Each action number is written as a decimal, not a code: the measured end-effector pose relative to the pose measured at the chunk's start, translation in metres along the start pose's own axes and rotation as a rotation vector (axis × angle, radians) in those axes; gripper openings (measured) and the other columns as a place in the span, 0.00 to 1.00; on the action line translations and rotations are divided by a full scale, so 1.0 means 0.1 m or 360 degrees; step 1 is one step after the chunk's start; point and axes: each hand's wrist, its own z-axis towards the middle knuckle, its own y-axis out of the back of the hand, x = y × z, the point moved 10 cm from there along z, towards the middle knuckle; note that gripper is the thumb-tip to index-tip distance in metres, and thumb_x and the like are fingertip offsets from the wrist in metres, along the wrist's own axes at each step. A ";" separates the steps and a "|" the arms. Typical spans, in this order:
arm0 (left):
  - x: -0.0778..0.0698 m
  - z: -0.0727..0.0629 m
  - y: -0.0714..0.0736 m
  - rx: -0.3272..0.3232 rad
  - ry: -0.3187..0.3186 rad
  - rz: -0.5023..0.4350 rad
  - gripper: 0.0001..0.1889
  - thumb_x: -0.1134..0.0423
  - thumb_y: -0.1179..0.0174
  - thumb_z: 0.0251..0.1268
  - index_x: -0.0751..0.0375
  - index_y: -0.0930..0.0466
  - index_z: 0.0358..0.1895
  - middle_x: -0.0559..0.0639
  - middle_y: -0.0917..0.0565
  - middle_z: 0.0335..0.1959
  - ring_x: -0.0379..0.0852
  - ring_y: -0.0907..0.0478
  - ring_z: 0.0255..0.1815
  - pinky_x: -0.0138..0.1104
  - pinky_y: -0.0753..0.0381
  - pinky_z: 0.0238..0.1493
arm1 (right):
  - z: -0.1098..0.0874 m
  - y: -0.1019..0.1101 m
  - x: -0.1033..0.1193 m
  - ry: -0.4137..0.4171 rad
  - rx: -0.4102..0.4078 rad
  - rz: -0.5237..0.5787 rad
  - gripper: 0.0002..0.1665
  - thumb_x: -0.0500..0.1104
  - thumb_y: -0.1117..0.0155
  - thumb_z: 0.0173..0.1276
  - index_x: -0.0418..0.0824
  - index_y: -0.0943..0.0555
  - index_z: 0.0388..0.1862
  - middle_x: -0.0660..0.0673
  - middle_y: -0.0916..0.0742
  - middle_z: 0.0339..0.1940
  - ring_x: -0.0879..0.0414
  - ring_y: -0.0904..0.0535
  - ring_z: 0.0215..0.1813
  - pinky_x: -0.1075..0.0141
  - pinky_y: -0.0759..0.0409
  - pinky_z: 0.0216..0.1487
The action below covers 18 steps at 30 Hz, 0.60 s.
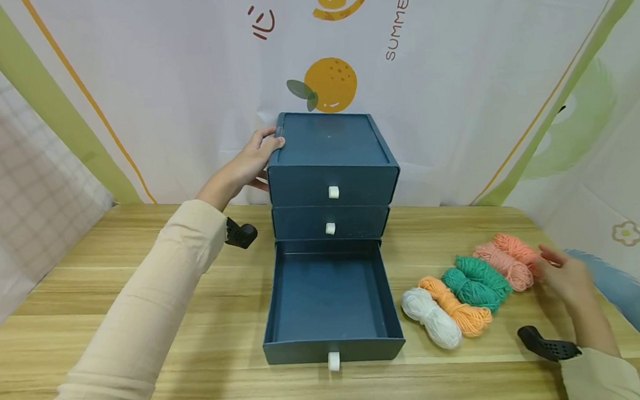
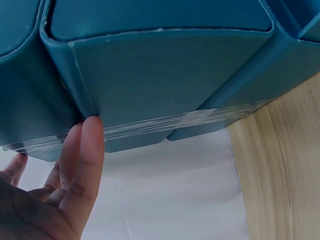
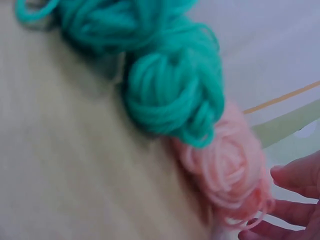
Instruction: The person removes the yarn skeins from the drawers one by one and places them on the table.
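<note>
A dark blue drawer unit stands on the table, its bottom drawer pulled out with a bare floor. My left hand rests against the unit's left side near the top, thumb at the upper edge. In the left wrist view, its fingers touch the side wall beside a strip of clear tape. At the right, my right hand reaches to the pink yarn skeins, fingertips right at their end. Green yarn skeins lie beside the pink ones.
Nearer the drawer, an orange yarn skein and a white yarn skein continue the row. Two upper drawers with white knobs are closed. A printed curtain hangs behind the wooden table. Something light blue shows past the right edge.
</note>
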 end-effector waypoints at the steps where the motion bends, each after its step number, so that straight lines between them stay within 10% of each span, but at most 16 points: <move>1: 0.00 0.00 0.00 -0.0002 0.0001 -0.0001 0.35 0.40 0.66 0.70 0.42 0.68 0.74 0.62 0.40 0.69 0.61 0.21 0.46 0.44 0.21 0.41 | 0.00 0.02 0.02 0.0023 -0.0022 -0.0022 0.32 0.47 0.59 0.74 0.26 0.41 0.68 0.21 0.33 0.62 0.42 0.24 0.51 0.74 0.28 0.33; 3: 0.00 -0.01 0.01 -0.0005 0.0002 -0.0004 0.35 0.40 0.66 0.70 0.42 0.68 0.74 0.61 0.40 0.69 0.61 0.21 0.46 0.44 0.21 0.41 | -0.01 0.06 0.08 0.0067 -0.0070 -0.0070 0.30 0.45 0.57 0.73 0.26 0.38 0.66 0.22 0.31 0.61 0.42 0.22 0.48 0.77 0.31 0.29; 10: -0.01 -0.01 0.00 -0.0002 -0.0002 -0.0010 0.35 0.40 0.66 0.70 0.42 0.68 0.74 0.61 0.40 0.69 0.62 0.21 0.47 0.44 0.21 0.41 | -0.06 0.18 0.36 0.0132 -0.0107 -0.0063 0.32 0.49 0.58 0.74 0.30 0.41 0.69 0.22 0.34 0.64 0.25 0.37 0.60 0.40 0.31 0.46; 18: 0.00 -0.01 0.01 -0.0003 0.0004 -0.0011 0.35 0.40 0.66 0.70 0.42 0.68 0.74 0.61 0.41 0.70 0.62 0.21 0.48 0.44 0.21 0.42 | -0.22 0.32 0.89 0.0330 -0.0157 -0.0037 0.31 0.51 0.56 0.74 0.34 0.38 0.69 0.20 0.31 0.61 0.26 0.36 0.59 0.37 0.33 0.48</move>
